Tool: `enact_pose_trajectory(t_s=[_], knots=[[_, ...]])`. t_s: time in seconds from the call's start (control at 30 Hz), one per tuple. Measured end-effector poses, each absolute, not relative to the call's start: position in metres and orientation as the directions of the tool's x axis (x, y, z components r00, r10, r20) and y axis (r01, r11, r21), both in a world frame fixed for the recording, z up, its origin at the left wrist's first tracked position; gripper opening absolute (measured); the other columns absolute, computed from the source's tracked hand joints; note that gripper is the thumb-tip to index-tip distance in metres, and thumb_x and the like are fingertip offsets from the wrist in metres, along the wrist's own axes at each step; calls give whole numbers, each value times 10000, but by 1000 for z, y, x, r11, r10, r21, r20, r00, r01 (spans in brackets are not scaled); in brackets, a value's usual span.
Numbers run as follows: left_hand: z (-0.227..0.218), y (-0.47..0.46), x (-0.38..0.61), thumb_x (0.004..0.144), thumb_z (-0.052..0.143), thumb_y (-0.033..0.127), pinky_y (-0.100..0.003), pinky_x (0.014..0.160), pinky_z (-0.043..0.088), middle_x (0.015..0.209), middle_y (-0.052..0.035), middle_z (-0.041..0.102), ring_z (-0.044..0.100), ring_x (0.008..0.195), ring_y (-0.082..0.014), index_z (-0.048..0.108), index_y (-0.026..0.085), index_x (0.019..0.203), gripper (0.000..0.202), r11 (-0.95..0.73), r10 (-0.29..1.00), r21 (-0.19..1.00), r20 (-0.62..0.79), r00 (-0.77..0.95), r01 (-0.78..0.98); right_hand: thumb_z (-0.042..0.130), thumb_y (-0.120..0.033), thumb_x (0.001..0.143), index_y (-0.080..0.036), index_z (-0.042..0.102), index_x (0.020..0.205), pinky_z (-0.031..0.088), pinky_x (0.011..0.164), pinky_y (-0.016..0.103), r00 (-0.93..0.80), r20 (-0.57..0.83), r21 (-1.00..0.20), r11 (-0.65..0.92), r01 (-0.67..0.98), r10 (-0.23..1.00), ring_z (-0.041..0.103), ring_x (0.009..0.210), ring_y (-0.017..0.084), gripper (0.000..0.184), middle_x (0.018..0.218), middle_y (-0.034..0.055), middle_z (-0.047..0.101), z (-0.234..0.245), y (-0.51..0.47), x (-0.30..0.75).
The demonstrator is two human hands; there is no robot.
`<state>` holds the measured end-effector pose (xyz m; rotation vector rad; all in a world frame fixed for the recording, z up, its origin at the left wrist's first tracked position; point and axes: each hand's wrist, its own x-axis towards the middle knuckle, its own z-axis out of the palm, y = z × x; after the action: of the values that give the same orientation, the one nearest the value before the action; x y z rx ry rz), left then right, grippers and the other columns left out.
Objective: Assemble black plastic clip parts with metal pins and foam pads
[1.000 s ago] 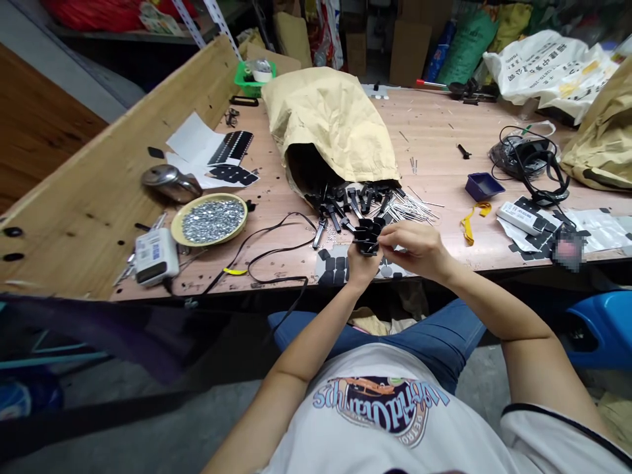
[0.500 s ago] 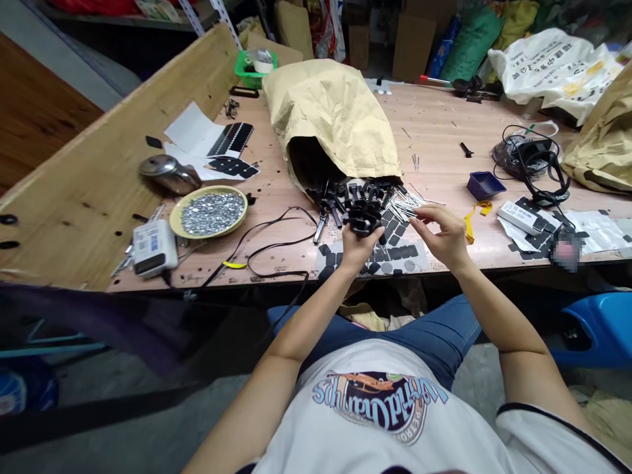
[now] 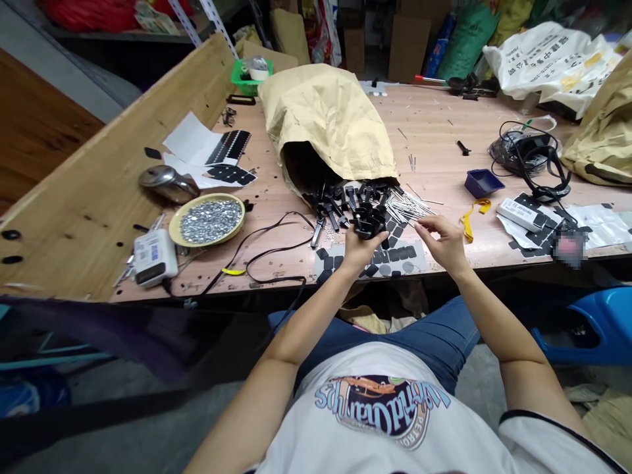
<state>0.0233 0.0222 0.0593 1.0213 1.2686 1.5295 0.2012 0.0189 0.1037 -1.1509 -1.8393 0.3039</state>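
My left hand is closed around a bunch of black plastic parts, held upright just above the table's front part; the fingers are partly hidden behind them. My right hand is to the right, thumb and forefinger pinched together on what looks like a thin metal pin. Beyond its fingertips lies a loose pile of silvery metal pins. More black plastic parts spill from the mouth of a large brown paper sack. Beneath my left hand lies a sheet with black stickers.
To the left stand a yellow bowl of small metal pieces, a white box-shaped device and a black cable. On the right are a small purple tray, a yellow strap and a black head strap. A wooden board edges the left side.
My right fingertips have closed together beside the pin pile, and that hand has dropped slightly. My left hand still grips the black parts, a little to the right. The camera view has shifted slightly.
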Motion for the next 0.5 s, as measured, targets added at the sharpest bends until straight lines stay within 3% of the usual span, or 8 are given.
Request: enact_pose_trajectory(t_s=[0.2,0.5], knots=[[71,21,22,526,793,311,-339,767,521,737,-39,682,654,793,-214,618,154,702,293,-175,945,984,154,-287,-47,574,-398,822,-199,668,801,543,612,298,-130,550,-638,516,572,825,620,672,145,221,792,43,686,99,18,200],[71,26,25,511,798,286,-341,738,531,757,-44,684,650,766,-207,624,151,714,300,-123,969,982,86,-231,-147,571,-429,818,-207,666,787,545,607,294,-127,546,-650,514,559,828,624,662,146,243,785,38,688,94,19,199]])
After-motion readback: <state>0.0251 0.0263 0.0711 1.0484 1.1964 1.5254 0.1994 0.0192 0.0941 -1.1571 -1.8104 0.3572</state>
